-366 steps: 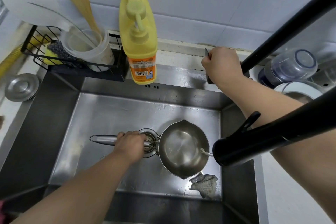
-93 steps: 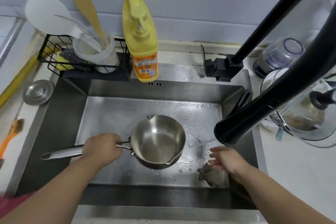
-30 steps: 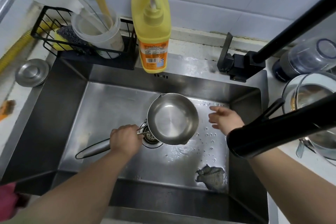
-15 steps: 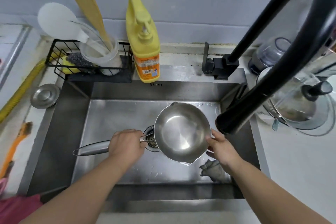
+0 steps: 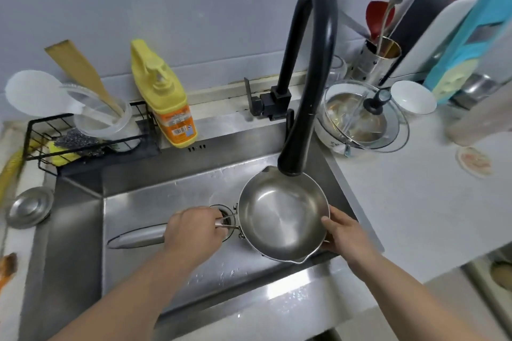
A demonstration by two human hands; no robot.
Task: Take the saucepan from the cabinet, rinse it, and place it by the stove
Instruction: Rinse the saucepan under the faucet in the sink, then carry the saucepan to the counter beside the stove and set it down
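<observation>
A small steel saucepan [image 5: 282,216] with two pour spouts hangs above the right side of the steel sink [image 5: 144,202], just under the black faucet head [image 5: 291,163]. My left hand [image 5: 194,230] grips its long handle close to the bowl. My right hand [image 5: 343,232] holds the rim on the right side. The bowl looks empty and no water runs from the faucet.
A yellow soap bottle [image 5: 163,99] and a black wire rack [image 5: 83,138] with a utensil cup stand behind the sink. A round drain lid [image 5: 29,209] lies at the left. A pot with a glass lid [image 5: 363,116], a white bowl [image 5: 412,97] and a white counter [image 5: 415,196] are at the right.
The saucepan has shifted right and up under the faucet head, still held by both hands. The view has swung to take in more of the right counter.
</observation>
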